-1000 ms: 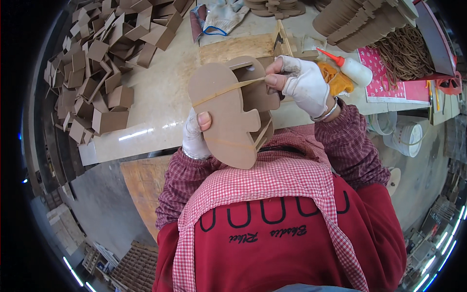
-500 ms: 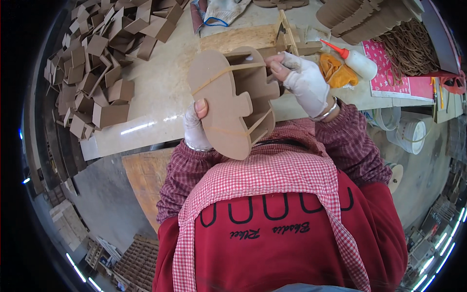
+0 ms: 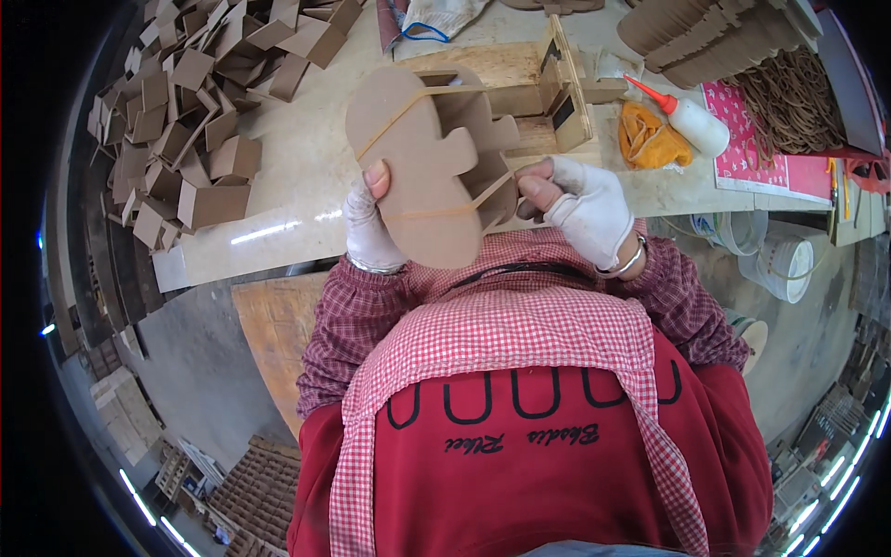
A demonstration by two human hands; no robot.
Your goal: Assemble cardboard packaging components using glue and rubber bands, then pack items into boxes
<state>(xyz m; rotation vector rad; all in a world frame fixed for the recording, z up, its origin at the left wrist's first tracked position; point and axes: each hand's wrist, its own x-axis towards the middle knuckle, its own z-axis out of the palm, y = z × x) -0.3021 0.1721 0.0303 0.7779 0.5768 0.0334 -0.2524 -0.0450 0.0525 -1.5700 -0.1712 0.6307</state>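
Note:
A brown fibreboard box (image 3: 408,167) with rounded, lobed panels is held up over the table's near edge. Two tan rubber bands wrap it, an upper band (image 3: 399,121) and a lower band (image 3: 490,192). My left hand (image 3: 373,226), in a white fingerless glove, is closed round the box's left side, its thumb on the broad panel. At the right side my right hand (image 3: 583,202), gloved alike, has thumb and fingers pinched at the end of the lower band. The far panel and the fingers behind the box are hidden.
Cut brown pieces (image 3: 195,121) lie heaped at the left. Beyond the box stands a wooden jig (image 3: 564,88). A red-tipped glue bottle (image 3: 696,125), an orange cloth (image 3: 650,137) and a pile of rubber bands (image 3: 789,102) lie at the right. Plastic buckets (image 3: 780,265) stand below.
My right hand has moved from the upper band's end down to the lower band's end. The box has shifted slightly up and left in my left hand.

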